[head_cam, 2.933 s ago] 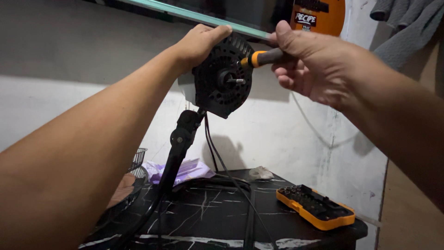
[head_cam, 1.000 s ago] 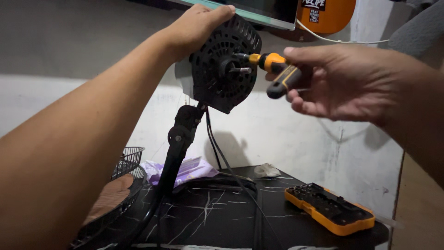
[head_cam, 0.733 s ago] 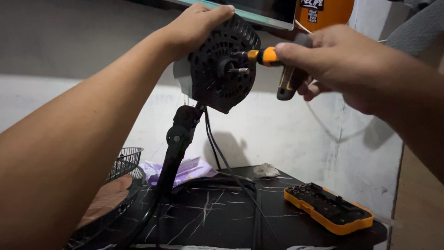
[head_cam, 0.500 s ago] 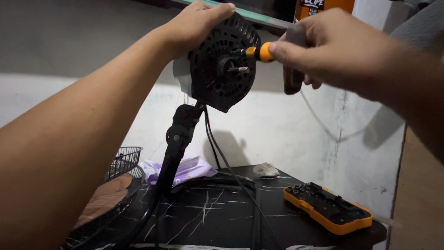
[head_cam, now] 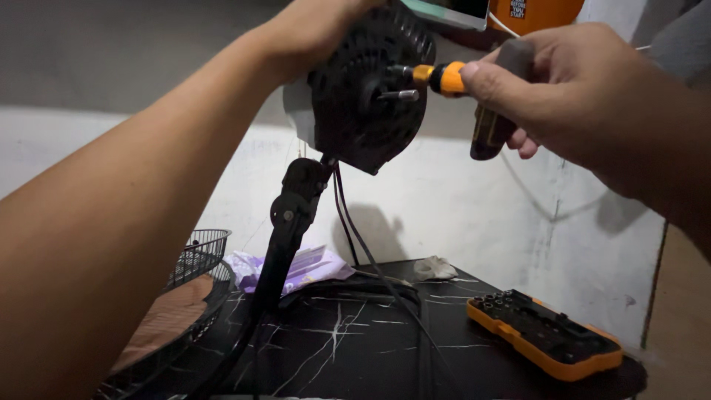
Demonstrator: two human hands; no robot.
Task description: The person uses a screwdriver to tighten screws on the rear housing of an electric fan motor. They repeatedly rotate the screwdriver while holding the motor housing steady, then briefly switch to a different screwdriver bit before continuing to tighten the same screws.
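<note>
1. The fan motor [head_cam: 370,96], a round black vented housing, sits high on a black stand [head_cam: 292,222] that rises from the desk [head_cam: 355,333]. For a clean job I judge the motor must stay dead steady, so the grip on top should be firm and the stand not allowed to swing.
2. The left hand [head_cam: 318,26] wraps over the upper rim of the motor, fingers curled around it and partly out of view at the top edge. It touches the housing directly.
3. The right hand [head_cam: 570,89] closes around the dark handle of a screwdriver [head_cam: 459,89], thumb pressing near the orange collar. The hand lies just right of the motor, level with its face.
4. The driver's tip meets the motor face above the bare metal shaft [head_cam: 396,95] that pokes out of the centre. I cannot tell whether the tip is seated in a screw head. To do this well, the driver should be square to the face and pushed inward while turning, so it does not slip and chew the screw.
5. Two black cords [head_cam: 363,244] hang from the motor down to the desk; they are best kept clear of the turning wrist.
6. Lower on the desk: an orange bit case [head_cam: 544,333] at right, well apart from both hands, a wire guard [head_cam: 192,255] at left, a purple pack [head_cam: 304,267] behind the stand.
</note>
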